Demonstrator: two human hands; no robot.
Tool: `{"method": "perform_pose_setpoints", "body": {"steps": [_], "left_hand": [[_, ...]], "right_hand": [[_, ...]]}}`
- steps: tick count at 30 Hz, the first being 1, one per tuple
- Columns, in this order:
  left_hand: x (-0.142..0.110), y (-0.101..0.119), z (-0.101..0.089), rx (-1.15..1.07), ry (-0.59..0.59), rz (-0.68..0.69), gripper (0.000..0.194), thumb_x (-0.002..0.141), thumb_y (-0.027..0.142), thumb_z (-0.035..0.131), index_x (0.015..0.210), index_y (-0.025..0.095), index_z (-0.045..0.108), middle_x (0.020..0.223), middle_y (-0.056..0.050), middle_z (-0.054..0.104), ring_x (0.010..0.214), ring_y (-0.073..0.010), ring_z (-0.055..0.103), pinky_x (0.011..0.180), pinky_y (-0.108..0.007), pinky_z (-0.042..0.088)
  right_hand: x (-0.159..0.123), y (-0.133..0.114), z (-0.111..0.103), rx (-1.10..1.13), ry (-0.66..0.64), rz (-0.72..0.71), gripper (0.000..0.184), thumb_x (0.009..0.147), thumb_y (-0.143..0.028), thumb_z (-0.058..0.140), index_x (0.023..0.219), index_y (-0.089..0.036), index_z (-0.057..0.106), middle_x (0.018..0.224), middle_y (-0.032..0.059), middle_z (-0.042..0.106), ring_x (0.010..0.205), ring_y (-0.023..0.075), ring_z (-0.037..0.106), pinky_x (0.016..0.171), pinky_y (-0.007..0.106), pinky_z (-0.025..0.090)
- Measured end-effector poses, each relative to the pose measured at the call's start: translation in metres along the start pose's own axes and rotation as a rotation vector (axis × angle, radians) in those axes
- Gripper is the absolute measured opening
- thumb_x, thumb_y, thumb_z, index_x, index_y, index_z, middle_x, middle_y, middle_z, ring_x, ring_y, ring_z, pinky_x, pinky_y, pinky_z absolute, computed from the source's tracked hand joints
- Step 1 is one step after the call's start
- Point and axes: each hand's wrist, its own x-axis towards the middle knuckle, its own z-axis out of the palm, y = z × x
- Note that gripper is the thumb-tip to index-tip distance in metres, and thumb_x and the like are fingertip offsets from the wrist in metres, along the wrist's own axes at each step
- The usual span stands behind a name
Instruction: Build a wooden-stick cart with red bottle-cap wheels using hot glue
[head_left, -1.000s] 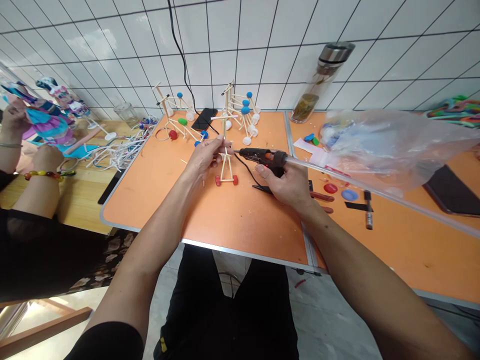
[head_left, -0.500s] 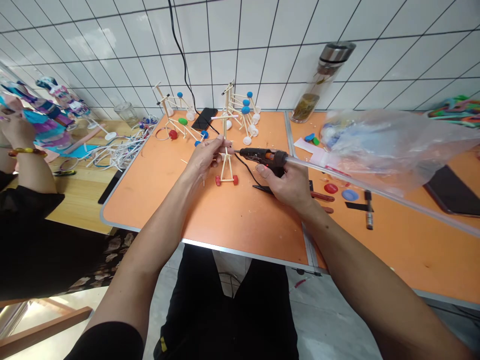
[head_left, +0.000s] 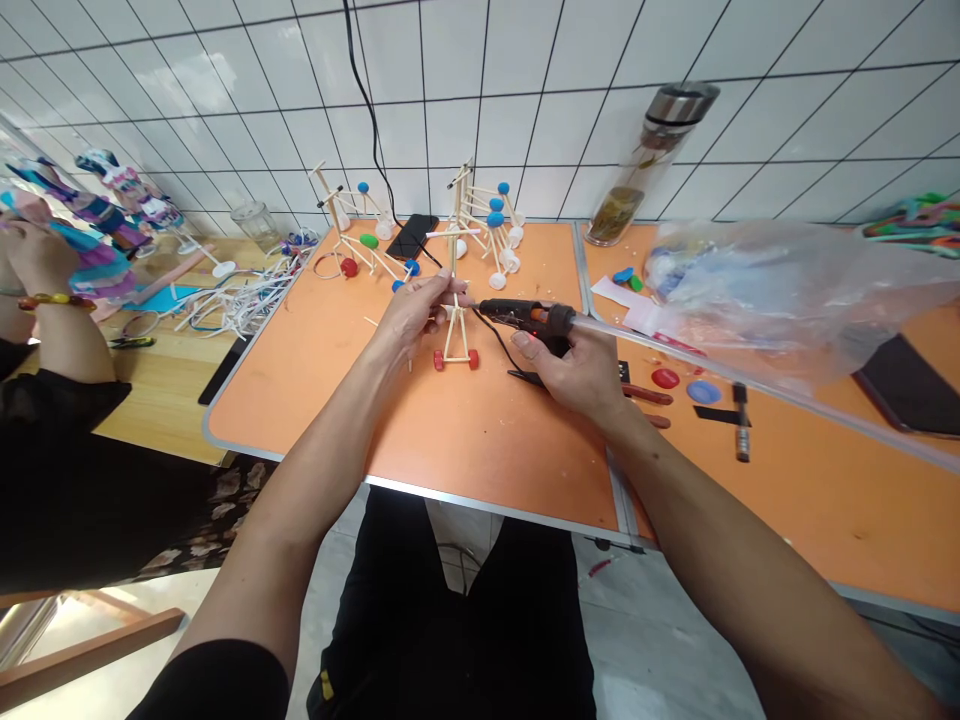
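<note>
My left hand (head_left: 418,308) is closed on the upper part of a small frame of thin wooden sticks (head_left: 466,338), which stands on the orange table. Two red bottle caps (head_left: 473,359) sit like wheels at its lower ends. My right hand (head_left: 581,370) grips a black hot glue gun (head_left: 525,314) with a long clear glue stick (head_left: 637,335) out of its back. The gun's nozzle points left and is at the stick joint by my left fingertips; whether it touches cannot be made out. Pliers (head_left: 646,394) with red-brown handles lie partly under my right hand.
Other stick models with bottle caps (head_left: 496,219) stand at the back, beside a phone (head_left: 412,237). A glass bottle (head_left: 619,200), a plastic bag (head_left: 780,290) and a marker (head_left: 741,420) are on the right. At left, another person's hand (head_left: 41,258) holds a doll-like figure.
The whole view has shifted slightly, so things appear a little further right. Both hands, the stick frame and the glue gun keep their places.
</note>
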Motion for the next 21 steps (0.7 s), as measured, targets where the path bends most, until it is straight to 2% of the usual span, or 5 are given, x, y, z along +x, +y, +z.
{"method": "perform_pose_setpoints", "body": {"steps": [3,8,11,21], "left_hand": [[0.0003,-0.0001,0.0003,0.011,0.007,-0.002,0.057,0.107,0.074,0.094,0.096,0.019,0.086,0.095,-0.011,0.095,0.053,-0.0075,0.055,0.049,-0.024,0.031],[0.0003,-0.0004,0.0004,0.007,-0.002,-0.002,0.055,0.107,0.073,0.096,0.095,0.019,0.085,0.092,-0.01,0.093,0.053,-0.0078,0.053,0.05,-0.024,0.031],[-0.001,0.0004,0.0008,0.004,-0.005,0.005,0.055,0.108,0.072,0.094,0.094,0.019,0.084,0.094,-0.01,0.094,0.054,-0.0079,0.052,0.05,-0.024,0.031],[-0.002,0.0003,-0.0002,0.008,0.003,0.0,0.051,0.107,0.07,0.096,0.1,0.02,0.088,0.098,-0.011,0.095,0.057,-0.0099,0.06,0.051,-0.025,0.034]], "right_hand": [[-0.0009,0.0009,-0.0004,-0.016,-0.012,-0.01,0.031,0.104,-0.055,0.082,0.109,-0.026,0.091,0.091,0.0056,0.083,0.083,0.0305,0.074,0.077,0.045,0.059],[-0.0009,0.0018,-0.0003,-0.035,-0.038,-0.062,0.029,0.104,-0.052,0.083,0.116,-0.028,0.092,0.097,0.0076,0.089,0.089,0.0348,0.081,0.087,0.051,0.066],[-0.0008,0.0016,0.0001,-0.04,-0.019,-0.095,0.03,0.104,-0.053,0.083,0.117,-0.027,0.092,0.101,0.0093,0.092,0.091,0.0361,0.084,0.086,0.052,0.067],[-0.0006,0.0027,0.0001,-0.076,-0.026,-0.085,0.028,0.104,-0.055,0.08,0.11,-0.029,0.09,0.093,0.0078,0.089,0.087,0.0354,0.081,0.082,0.05,0.065]]}}
